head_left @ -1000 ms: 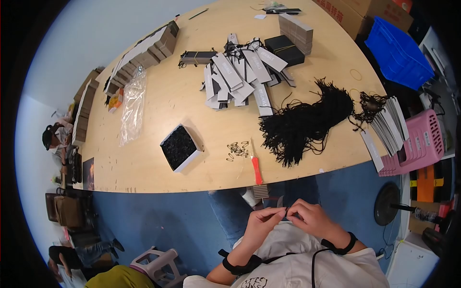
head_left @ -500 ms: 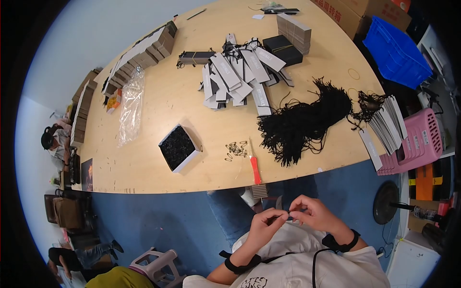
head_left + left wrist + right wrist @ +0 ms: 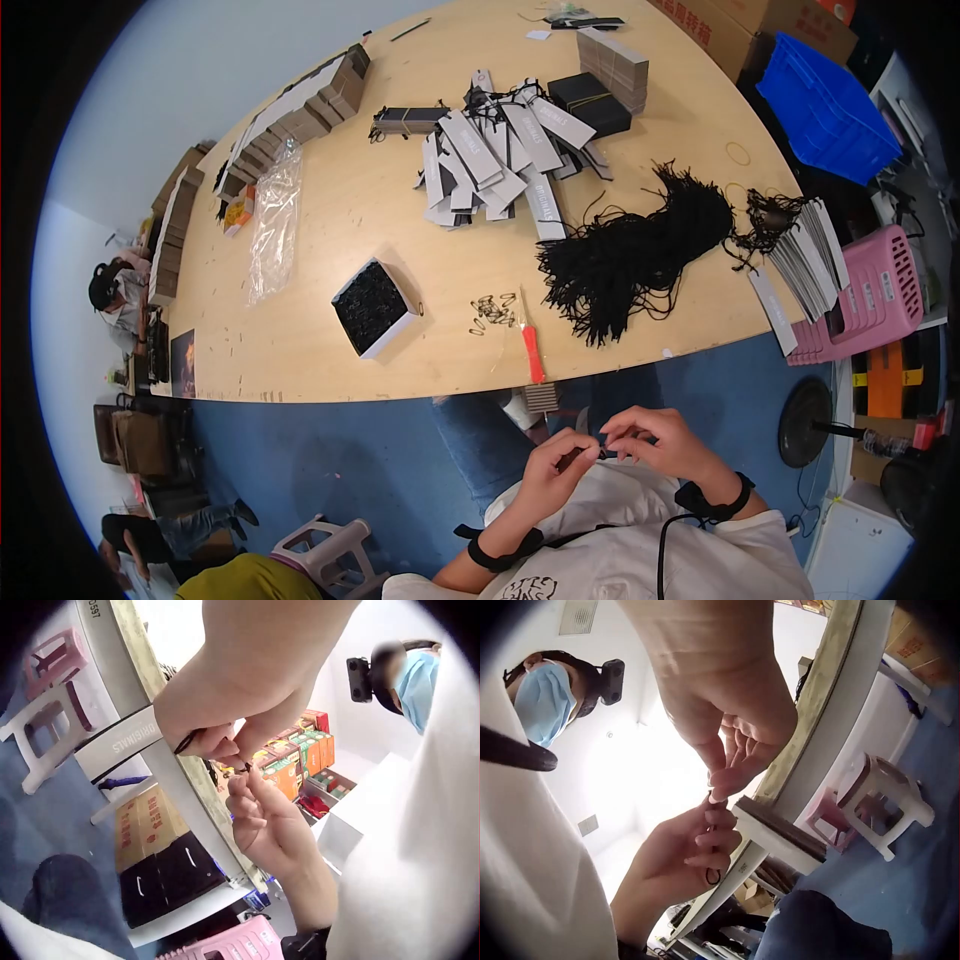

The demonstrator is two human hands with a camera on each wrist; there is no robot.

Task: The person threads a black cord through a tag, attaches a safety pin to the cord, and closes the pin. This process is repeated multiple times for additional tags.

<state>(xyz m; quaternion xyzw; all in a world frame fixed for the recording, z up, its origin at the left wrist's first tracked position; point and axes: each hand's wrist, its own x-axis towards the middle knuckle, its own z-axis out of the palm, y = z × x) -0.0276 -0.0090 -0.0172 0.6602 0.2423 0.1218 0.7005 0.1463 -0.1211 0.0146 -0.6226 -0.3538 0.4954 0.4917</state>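
Above the lap, in the head view, the left hand [image 3: 557, 465] and the right hand [image 3: 660, 440] meet at their fingertips. Both pinch a thin dark piece [image 3: 247, 767], seen between the fingertips in the left wrist view. A black cord loop [image 3: 713, 876] hangs by the fingers of the left hand [image 3: 679, 859] in the right wrist view. On the table lie a red-handled tool [image 3: 532, 355], small dark metal loops [image 3: 492, 314] and a heap of black cords [image 3: 640, 250]. A white box [image 3: 400, 328] there is full of small black pieces.
Grey and white tags [image 3: 475, 160] are heaped mid-table, with stacked tags [image 3: 612, 68] behind. More tags [image 3: 772, 310] overhang the right edge near a pink basket [image 3: 880, 290]. A plastic bag [image 3: 273, 230] lies left. A stool [image 3: 335, 555] stands on the floor.
Both hands have shifted slightly right and stay together at the fingertips. The right hand's fingers have changed their bend a little. Things on the table have not been moved.
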